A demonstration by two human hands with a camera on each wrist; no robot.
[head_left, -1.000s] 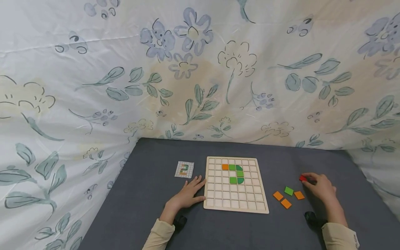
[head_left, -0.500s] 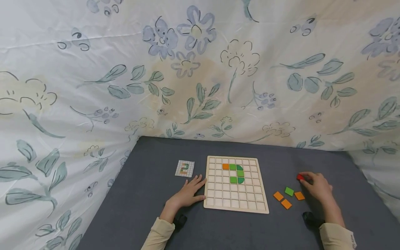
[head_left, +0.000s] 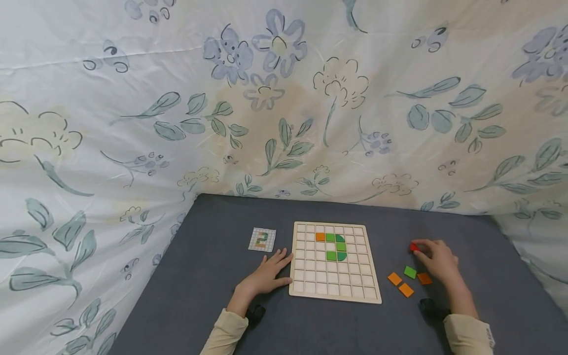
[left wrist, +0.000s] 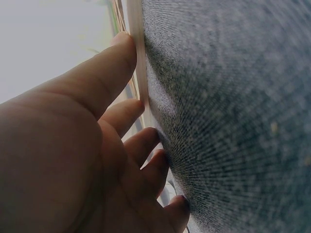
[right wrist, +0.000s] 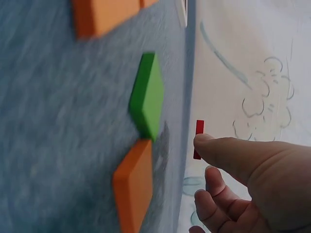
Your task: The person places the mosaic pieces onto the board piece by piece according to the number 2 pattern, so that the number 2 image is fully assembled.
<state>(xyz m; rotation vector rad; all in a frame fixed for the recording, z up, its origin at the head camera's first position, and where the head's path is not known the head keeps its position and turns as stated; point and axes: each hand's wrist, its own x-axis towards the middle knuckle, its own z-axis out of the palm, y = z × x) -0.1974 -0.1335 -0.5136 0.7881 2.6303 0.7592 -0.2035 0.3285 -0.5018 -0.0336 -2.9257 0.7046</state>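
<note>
Between thumb and fingers, my right hand (head_left: 439,259) pinches a red tile (head_left: 414,247), seen edge-on in the right wrist view and raised off the table. My left hand (head_left: 264,277) lies with fingers spread, thumb and fingertips at the left edge of the wooden grid board (head_left: 335,291). In the board's upper cells sit an orange tile (head_left: 320,236), several green square tiles (head_left: 340,246) and two dark green rounded tiles (head_left: 341,256). A loose green tile (right wrist: 148,94) and several orange tiles (head_left: 406,290) lie on the table between the board and my right hand.
A small printed grid card (head_left: 262,239) with a coloured pattern lies left of the board. The dark grey tabletop (head_left: 213,227) meets a floral curtain (head_left: 284,98) at its back and sides.
My right hand has moved left toward the board with the red tile, now above and behind the loose tiles. My left hand and the board have stayed in place.
</note>
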